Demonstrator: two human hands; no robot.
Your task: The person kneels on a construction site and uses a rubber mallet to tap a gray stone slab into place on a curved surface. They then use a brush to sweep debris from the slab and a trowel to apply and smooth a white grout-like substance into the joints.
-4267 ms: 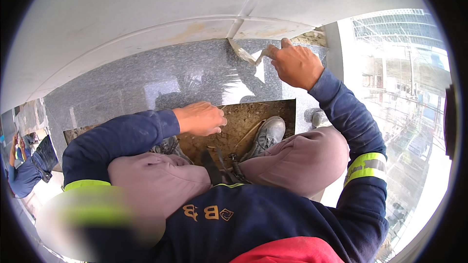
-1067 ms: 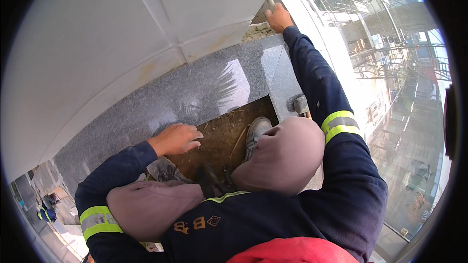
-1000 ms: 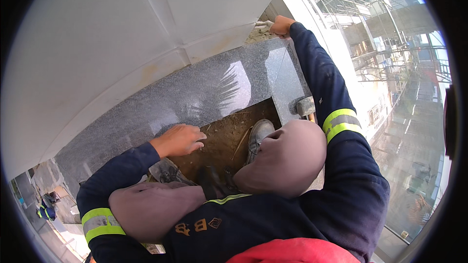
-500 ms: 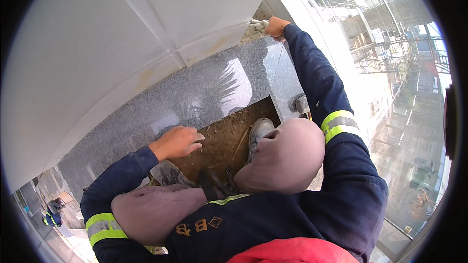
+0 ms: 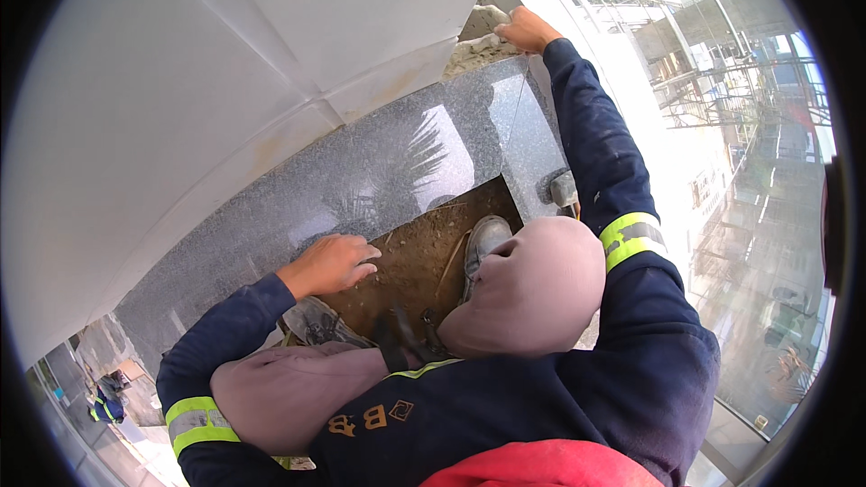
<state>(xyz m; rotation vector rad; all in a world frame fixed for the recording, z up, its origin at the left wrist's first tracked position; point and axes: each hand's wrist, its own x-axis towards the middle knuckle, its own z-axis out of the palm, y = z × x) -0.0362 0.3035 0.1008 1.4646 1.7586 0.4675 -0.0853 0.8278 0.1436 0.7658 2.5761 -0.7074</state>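
head: one tool in right fingers

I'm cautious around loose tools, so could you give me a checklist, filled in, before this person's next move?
1. Right hand at the rough patch by the wall panel: ok.
2. Firm grip on a tool there: cannot tell; the pale shape at the fingers is unclear.
3. Left hand free: ok; nothing shows in it, at the edge of the grey stone slab.
4. Grey mallet well away from the right knee: not ok; it lies close beside it, handle partly hidden.
5. Right shoe firmly planted in the dirt opening: cannot tell.
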